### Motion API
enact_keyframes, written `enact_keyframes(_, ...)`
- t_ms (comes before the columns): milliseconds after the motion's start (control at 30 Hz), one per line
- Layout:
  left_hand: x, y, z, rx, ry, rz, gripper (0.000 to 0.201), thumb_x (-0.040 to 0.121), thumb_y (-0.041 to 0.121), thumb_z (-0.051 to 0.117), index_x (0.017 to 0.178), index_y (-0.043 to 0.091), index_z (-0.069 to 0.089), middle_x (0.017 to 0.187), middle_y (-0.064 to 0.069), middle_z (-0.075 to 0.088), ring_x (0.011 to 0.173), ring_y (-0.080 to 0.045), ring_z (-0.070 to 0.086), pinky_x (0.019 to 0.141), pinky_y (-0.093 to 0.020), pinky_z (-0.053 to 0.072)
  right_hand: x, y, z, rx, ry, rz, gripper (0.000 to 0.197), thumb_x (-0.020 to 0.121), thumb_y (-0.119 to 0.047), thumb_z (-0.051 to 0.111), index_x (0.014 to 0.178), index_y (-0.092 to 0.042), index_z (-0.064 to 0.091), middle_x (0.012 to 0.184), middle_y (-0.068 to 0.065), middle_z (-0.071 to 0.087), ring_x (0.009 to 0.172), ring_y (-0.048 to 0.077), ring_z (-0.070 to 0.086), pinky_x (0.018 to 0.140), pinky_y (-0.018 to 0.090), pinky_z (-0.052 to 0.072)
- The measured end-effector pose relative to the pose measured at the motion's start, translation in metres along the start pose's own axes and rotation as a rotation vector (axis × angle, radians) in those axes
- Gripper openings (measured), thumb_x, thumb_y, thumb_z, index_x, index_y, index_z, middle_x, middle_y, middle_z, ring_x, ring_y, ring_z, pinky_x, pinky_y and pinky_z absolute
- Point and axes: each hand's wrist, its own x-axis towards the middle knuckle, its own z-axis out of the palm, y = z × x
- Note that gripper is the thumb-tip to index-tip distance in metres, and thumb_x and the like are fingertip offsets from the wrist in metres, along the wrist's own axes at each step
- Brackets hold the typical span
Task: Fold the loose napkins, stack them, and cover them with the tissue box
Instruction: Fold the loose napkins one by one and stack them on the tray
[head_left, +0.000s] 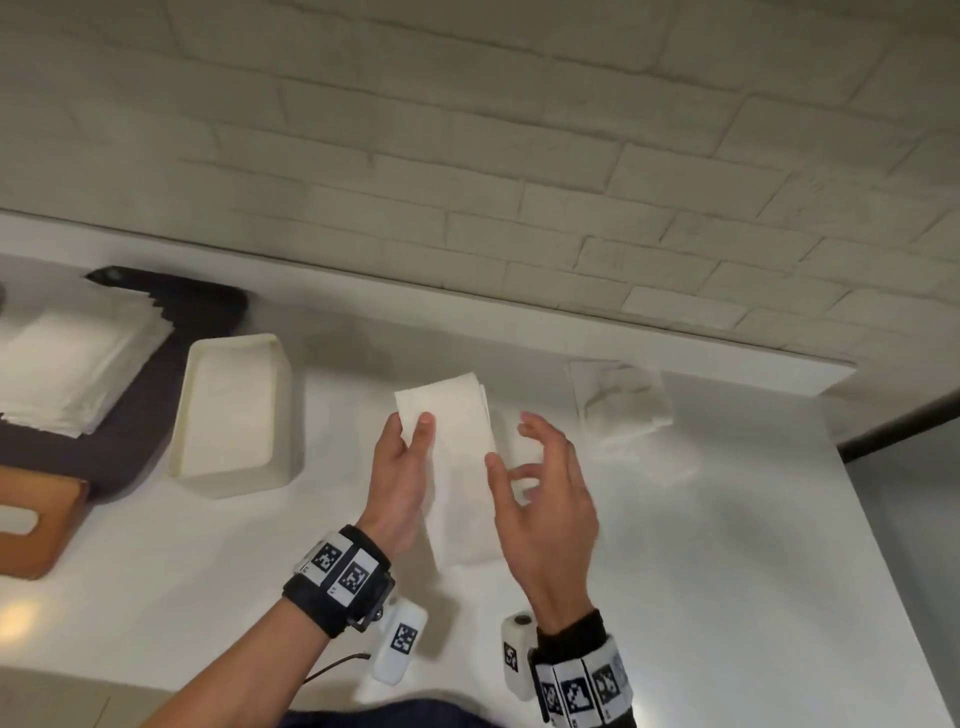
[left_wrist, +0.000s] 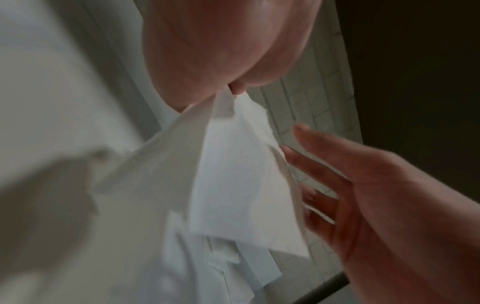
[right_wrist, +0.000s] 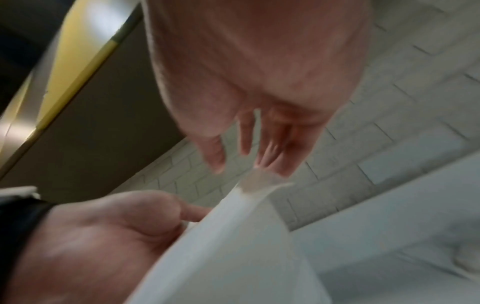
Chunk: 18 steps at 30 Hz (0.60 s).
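My left hand (head_left: 415, 426) pinches the upper left corner of a folded white napkin (head_left: 457, 447) between thumb and fingers, above the white table. The same pinch (left_wrist: 231, 90) on the napkin (left_wrist: 233, 185) shows in the left wrist view. My right hand (head_left: 519, 457) hovers at the napkin's right edge with fingers spread, holding nothing. Loose crumpled napkins (head_left: 623, 405) lie to the right. A stack of folded napkins (head_left: 78, 364) sits on a dark tray (head_left: 208, 306) at the left. Near it are a cream box (head_left: 234, 410) and a brown tissue box (head_left: 36, 519).
A white brick wall (head_left: 519, 156) runs along the back of the table. The table's right edge (head_left: 883, 519) drops to a dark floor. Bare white tabletop (head_left: 727, 597) lies in front of the hands and to the right.
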Motion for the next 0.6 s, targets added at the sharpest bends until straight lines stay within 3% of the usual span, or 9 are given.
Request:
enact_keyframes(33, -0.002, 0.009, -0.009, 0.000, -0.006, 0.016, 0.029, 0.111, 0.035, 0.058, 0.125, 0.010, 0.061, 0.121, -0.012, 0.078, 0.117, -0.036, 0.073, 0.108, -0.065, 0.052, 0.001, -0.010, 0.007, -0.015, 0.065, -0.001, 0.054, 0.103, -0.048, 0.068, 0.150, -0.037, 0.044, 0.142, -0.027, 0.054, 0.120, 0.001, 0.061, 0.100, 0.035, 0.053)
enact_keyframes(100, -0.004, 0.026, -0.027, -0.006, -0.045, 0.026, 0.033, 0.110, 0.036, 0.062, 0.130, 0.010, 0.060, 0.124, -0.010, 0.078, 0.119, -0.033, 0.073, 0.110, -0.061, 0.052, 0.004, -0.034, 0.031, 0.072, -0.030, 0.000, 0.060, 0.107, -0.049, 0.060, 0.158, -0.034, 0.033, 0.142, -0.027, 0.052, 0.130, -0.007, 0.052, 0.110, 0.035, 0.047)
enact_keyframes(200, 0.002, 0.050, -0.057, 0.063, -0.089, 0.091, 0.029, 0.109, 0.027, 0.064, 0.135, 0.016, 0.061, 0.126, -0.006, 0.077, 0.119, -0.028, 0.074, 0.109, -0.060, 0.054, -0.004, -0.073, 0.075, 0.242, -0.307, 0.019, 0.060, 0.112, -0.051, 0.050, 0.160, -0.051, 0.016, 0.140, -0.039, 0.053, 0.119, -0.019, 0.058, 0.102, 0.023, 0.054)
enact_keyframes(267, 0.012, 0.070, -0.082, 0.134, -0.059, 0.193, 0.027, 0.108, 0.026, 0.066, 0.134, 0.023, 0.061, 0.127, -0.001, 0.077, 0.120, -0.023, 0.073, 0.108, -0.058, 0.055, -0.011, -0.092, 0.100, 0.370, -0.284, 0.044, 0.066, 0.112, -0.044, 0.054, 0.162, -0.051, 0.011, 0.140, -0.023, 0.064, 0.118, -0.008, 0.067, 0.097, 0.021, 0.056)
enact_keyframes(367, 0.035, 0.109, -0.126, 0.152, 0.022, 0.321, 0.026, 0.108, 0.023, 0.065, 0.132, 0.022, 0.057, 0.125, 0.000, 0.075, 0.118, -0.018, 0.073, 0.108, -0.054, 0.056, -0.018, -0.109, 0.134, 0.500, -0.248, 0.062, 0.060, 0.111, -0.021, 0.061, 0.157, -0.036, 0.025, 0.120, -0.006, 0.075, 0.105, 0.010, 0.077, 0.089, 0.029, 0.063)
enact_keyframes(433, 0.057, 0.130, -0.159, 0.184, 0.044, 0.368, 0.031, 0.107, 0.021, 0.066, 0.135, 0.021, 0.053, 0.127, -0.001, 0.073, 0.119, -0.020, 0.072, 0.107, -0.056, 0.056, -0.019, -0.121, 0.161, 0.473, -0.283, 0.038, 0.041, 0.110, -0.013, 0.061, 0.142, -0.033, 0.045, 0.112, -0.011, 0.075, 0.087, 0.016, 0.076, 0.081, 0.042, 0.066)
enact_keyframes(467, 0.072, 0.138, -0.177, 0.233, 0.060, 0.386, 0.038, 0.105, 0.023, 0.068, 0.139, 0.022, 0.051, 0.131, 0.000, 0.071, 0.122, -0.020, 0.070, 0.109, -0.056, 0.055, -0.016, -0.127, 0.176, 0.437, -0.292, 0.024, 0.032, 0.109, -0.012, 0.061, 0.133, -0.031, 0.054, 0.110, -0.014, 0.074, 0.079, 0.016, 0.075, 0.078, 0.043, 0.065)
enact_keyframes(533, 0.098, 0.152, -0.210, 0.377, 0.099, 0.417, 0.055, 0.099, 0.031, 0.072, 0.148, 0.028, 0.044, 0.140, 0.001, 0.066, 0.130, -0.020, 0.065, 0.113, -0.055, 0.052, -0.007, -0.140, 0.210, 0.372, -0.327, 0.028, 0.021, 0.109, -0.013, 0.061, 0.120, -0.029, 0.064, 0.111, -0.016, 0.073, 0.073, 0.008, 0.074, 0.074, 0.026, 0.061)
enact_keyframes(600, 0.120, 0.160, -0.238, 0.531, 0.128, 0.436, 0.066, 0.097, 0.029, 0.074, 0.153, 0.028, 0.038, 0.145, -0.001, 0.061, 0.133, -0.021, 0.061, 0.115, -0.051, 0.049, 0.003, -0.154, 0.240, 0.271, -0.413, 0.111, 0.019, 0.109, -0.015, 0.059, 0.117, -0.031, 0.066, 0.118, -0.007, 0.072, 0.079, 0.002, 0.070, 0.069, 0.008, 0.048)
